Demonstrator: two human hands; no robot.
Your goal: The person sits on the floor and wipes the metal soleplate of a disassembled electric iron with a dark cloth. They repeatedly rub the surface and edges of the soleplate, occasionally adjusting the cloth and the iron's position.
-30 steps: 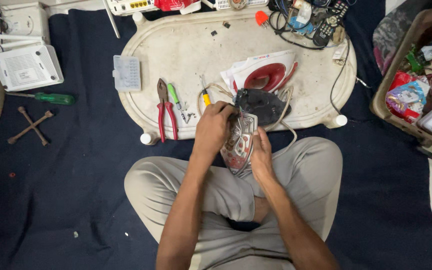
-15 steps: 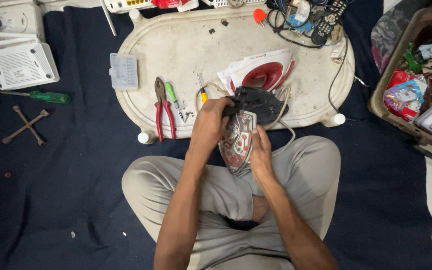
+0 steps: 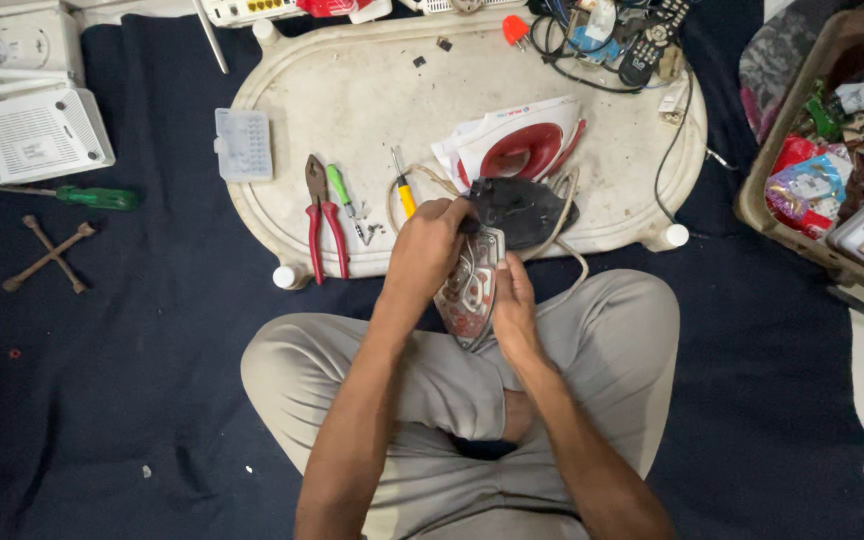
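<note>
Two hands meet at the centre of the frame over a stripped-down clothes iron body (image 3: 467, 290), held tilted above the lap of a person sitting cross-legged on a dark blue cloth (image 3: 152, 400). The left hand (image 3: 430, 245) grips the upper end of the iron body, fingers curled over it; the right hand (image 3: 512, 300) cradles its right edge from below, thumb pressed against the side. Just above the hands, at the near edge of an oval white surface (image 3: 352, 90), lies a dark soleplate piece (image 3: 522, 208), and behind that the iron's white-and-red shell (image 3: 512, 145), with a pale cord (image 3: 567, 235) looping around both.

On the surface to the left of the hands lie red-handled pliers (image 3: 322, 220), a green-handled screwdriver (image 3: 344, 195) and a yellow-handled screwdriver (image 3: 402, 190) — all side by side. A small clear plastic case (image 3: 243, 145) sits at the surface's left rim. At the upper right of the surface, a tangle of black cables and a remote control (image 3: 647, 45) crowd the edge.

On the cloth at the left of the frame rest a larger green-handled screwdriver (image 3: 82, 197), a rusty cross wrench (image 3: 49, 255) and a white boxy device (image 3: 37, 135). A brown basket (image 3: 772, 210) of assorted packets stands at the right edge.
</note>
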